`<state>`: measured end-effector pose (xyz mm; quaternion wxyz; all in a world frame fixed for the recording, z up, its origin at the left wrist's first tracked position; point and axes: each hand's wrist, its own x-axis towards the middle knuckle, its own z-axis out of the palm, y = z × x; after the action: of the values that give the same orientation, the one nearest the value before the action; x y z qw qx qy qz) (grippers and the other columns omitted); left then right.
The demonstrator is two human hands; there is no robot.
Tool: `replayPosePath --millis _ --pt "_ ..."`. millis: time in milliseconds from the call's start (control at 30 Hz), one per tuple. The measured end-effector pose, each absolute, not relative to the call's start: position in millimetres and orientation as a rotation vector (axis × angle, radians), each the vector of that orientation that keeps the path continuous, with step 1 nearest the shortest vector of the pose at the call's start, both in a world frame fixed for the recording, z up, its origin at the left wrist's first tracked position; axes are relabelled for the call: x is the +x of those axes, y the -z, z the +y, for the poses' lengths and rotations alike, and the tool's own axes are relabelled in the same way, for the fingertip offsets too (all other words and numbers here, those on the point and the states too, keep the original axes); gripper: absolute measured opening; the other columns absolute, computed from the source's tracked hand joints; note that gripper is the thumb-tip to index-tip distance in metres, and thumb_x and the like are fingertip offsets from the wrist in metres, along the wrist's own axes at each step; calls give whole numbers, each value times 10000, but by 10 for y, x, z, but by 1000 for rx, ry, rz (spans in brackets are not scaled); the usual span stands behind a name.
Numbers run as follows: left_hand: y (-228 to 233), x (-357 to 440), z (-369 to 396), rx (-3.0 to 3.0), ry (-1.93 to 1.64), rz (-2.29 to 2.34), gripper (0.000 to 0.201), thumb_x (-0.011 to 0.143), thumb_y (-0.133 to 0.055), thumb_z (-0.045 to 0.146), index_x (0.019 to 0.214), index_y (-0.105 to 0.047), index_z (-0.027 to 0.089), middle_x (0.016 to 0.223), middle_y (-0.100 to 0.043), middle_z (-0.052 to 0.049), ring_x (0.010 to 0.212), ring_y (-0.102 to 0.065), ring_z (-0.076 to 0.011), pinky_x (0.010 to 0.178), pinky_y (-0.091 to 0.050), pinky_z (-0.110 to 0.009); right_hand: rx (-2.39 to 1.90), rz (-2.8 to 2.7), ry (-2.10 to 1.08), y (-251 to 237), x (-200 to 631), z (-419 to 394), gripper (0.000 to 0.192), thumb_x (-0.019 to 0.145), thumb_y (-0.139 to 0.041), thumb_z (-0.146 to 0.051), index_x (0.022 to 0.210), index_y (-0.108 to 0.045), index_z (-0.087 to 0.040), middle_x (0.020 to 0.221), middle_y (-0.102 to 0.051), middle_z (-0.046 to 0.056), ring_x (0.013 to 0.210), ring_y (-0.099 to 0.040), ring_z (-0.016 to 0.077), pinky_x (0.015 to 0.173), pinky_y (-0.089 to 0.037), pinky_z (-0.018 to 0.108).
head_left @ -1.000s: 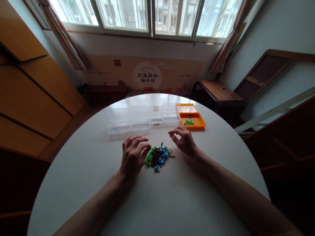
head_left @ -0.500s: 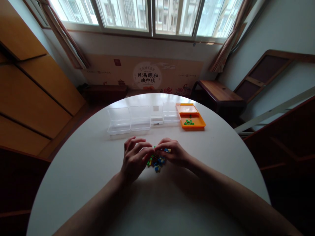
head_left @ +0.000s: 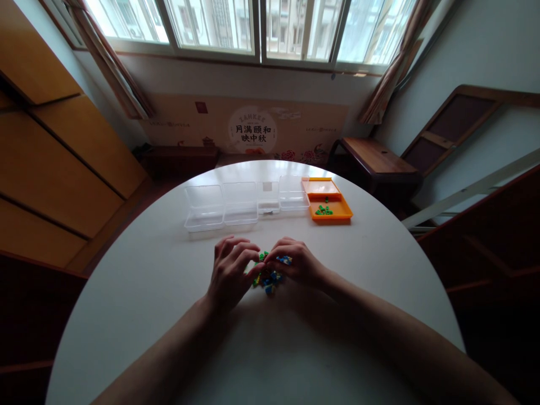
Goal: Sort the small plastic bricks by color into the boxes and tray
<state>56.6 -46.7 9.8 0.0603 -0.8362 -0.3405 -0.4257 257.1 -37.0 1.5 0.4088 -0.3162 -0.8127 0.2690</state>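
A small pile of tiny green, blue, brown and yellow bricks lies in the middle of the round white table. My left hand rests at the pile's left side, fingers curved and apart, fingertips touching the bricks. My right hand covers the pile's right half with its fingers curled down onto the bricks. Whether those fingers pinch a brick is hidden. The two hands almost meet above the pile.
Behind the pile stands a row of clear plastic boxes with open lids. To their right an orange tray holds several green bricks. A dark wooden bench stands beyond the table's far right edge.
My right hand has come left from beside the pile onto it. My left hand has closed in slightly, so both hands now cup the bricks and hide most of them.
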Motion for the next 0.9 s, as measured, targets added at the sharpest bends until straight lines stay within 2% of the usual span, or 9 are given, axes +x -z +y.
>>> replayPosePath --millis 233,400,567,733,833,900 --pt "-69 553 -452 -2537 1285 -1035 117 816 -684 227 808 -569 214 845 -689 -3 906 -590 -190 920 -388 -389 -1025 -1827 -508 -9 2865 -102 90 825 -650 -234 829 -716 -173 756 -645 32 663 -563 130 611 -461 244" --pt "-68 558 -460 -2530 1293 -1069 116 820 -677 229 796 -565 212 832 -686 -2 904 -586 -192 906 -390 -385 -1361 -1516 -130 55 3402 217 154 808 -629 -282 780 -709 -154 762 -659 48 660 -549 157 667 -473 298" --pt "-81 561 -460 -2535 1273 -1111 110 840 -653 256 778 -573 214 836 -690 -6 917 -587 -192 910 -388 -379 -1521 -1309 70 167 3733 332 209 800 -593 -312 799 -718 -144 765 -677 71 689 -561 190 692 -479 328" --pt "-78 549 -476 -2527 1264 -1163 114 835 -656 260 771 -575 211 845 -688 -13 925 -583 -196 907 -388 -380 -1554 -1304 90 216 3779 357 240 803 -562 -297 851 -733 -136 814 -700 94 734 -583 209 723 -485 341" --pt "-98 528 -480 -2513 1269 -1224 50 846 -610 190 808 -583 210 861 -682 -14 920 -582 -192 900 -394 -377 -1551 -1305 66 217 3770 359 257 813 -547 -296 880 -735 -134 843 -707 99 712 -587 200 729 -490 344" --pt "-127 486 -466 -2482 1274 -1292 98 850 -548 130 881 -598 209 894 -676 -22 917 -579 -193 885 -405 -375 -1548 -1298 53 211 3761 351 256 815 -544 -297 880 -731 -135 846 -707 98 682 -579 191 714 -492 340"
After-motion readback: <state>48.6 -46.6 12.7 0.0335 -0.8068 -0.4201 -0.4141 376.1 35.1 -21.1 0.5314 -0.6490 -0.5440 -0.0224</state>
